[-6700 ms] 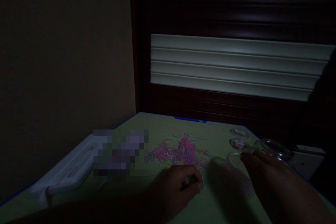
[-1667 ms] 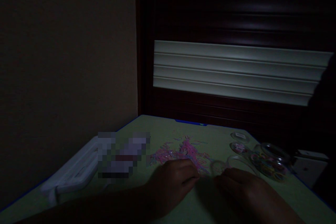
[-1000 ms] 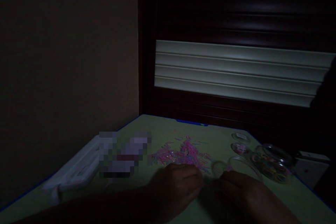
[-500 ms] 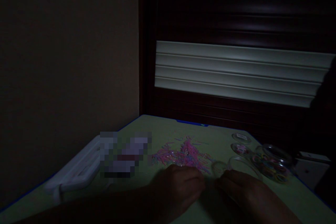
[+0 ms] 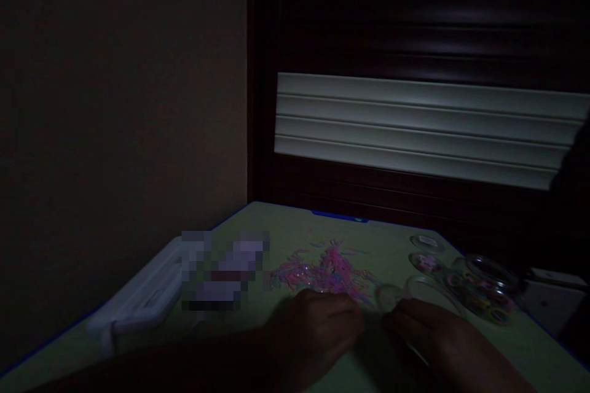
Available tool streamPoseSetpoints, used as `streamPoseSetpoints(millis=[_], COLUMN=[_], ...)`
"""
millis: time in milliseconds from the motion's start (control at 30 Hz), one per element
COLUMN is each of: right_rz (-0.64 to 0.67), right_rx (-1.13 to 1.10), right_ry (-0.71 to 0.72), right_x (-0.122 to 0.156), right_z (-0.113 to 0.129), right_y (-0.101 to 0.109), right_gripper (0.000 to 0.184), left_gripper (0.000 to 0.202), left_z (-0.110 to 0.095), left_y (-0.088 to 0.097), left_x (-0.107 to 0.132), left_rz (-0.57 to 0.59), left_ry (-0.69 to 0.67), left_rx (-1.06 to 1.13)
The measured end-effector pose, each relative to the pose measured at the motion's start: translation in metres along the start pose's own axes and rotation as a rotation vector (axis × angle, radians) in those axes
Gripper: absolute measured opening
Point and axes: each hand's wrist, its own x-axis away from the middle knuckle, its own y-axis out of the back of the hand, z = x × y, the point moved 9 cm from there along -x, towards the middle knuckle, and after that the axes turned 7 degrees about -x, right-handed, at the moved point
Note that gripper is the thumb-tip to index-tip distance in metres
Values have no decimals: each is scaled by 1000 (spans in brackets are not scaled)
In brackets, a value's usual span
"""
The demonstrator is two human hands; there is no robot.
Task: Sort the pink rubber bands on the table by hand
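My left hand (image 5: 318, 334) is closed, fingers curled, low over the table in front of a heap of small pink and pale elastic bands (image 5: 338, 270). To its right is my right hand (image 5: 431, 334), also closed, fingers pressed together and pointing left. A narrow gap separates the two hands. Beneath the right hand a thin pale edge (image 5: 417, 353) shows; its kind is unclear. What either hand pinches is hidden in the dark. Just beyond the right hand lie clear round rims (image 5: 431, 288), perhaps of a container or lid.
A clear jar (image 5: 482, 288) of coloured hair ties lies at right, near two small round containers or lids (image 5: 426, 242). At left are a long white plastic case (image 5: 138, 301) and a pixelated item (image 5: 225, 273). The greenish table (image 5: 258, 221) meets a wall (image 5: 124, 104) and dark slatted panel (image 5: 415, 24).
The view has shifted slightly, so everything sits a little further right. A thin pale edge now shows under my right hand. Both hands keep nearly the same pose.
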Motion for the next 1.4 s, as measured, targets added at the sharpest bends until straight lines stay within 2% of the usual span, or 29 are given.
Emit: streamPoseSetpoints(millis=[233,267,400,433,567,767,867,967,1200,1400], right_rz=[-25,-61,-24,-75,-35,-197,-319,-391,-333,-319], right_rx=[-2,-3,8,28,80,263,416,533,632,568], right_ry=[35,64,33,27,5,-22,12,-13,-153,-127], right_x=[0,0,0,0,3,9,13,18,25,23], right_z=[0,3,-1,-3,-10,-14,-8,-9,-30,-28], right_y=[0,3,-4,0,0,33,49,57,56,55], right_gripper=[34,34,34,33,36,32,36,41,47,42], left_gripper=[15,14,13,13,13,13,13,13,12,10], left_z=[1,2,3,4,6,6,10,14,19,27], left_y=[0,-1,-2,-2,-2,0,1,1,-3,-4], left_x=[0,0,0,0,0,-3,-4,-3,-2,-1], left_rz=[-4,-1,5,5,-16,-39,-35,-37,-45,-62], left_ry=[15,25,34,34,40,33,81,117,146,237], left_rx=[17,19,28,27,32,70,92,104,129,174])
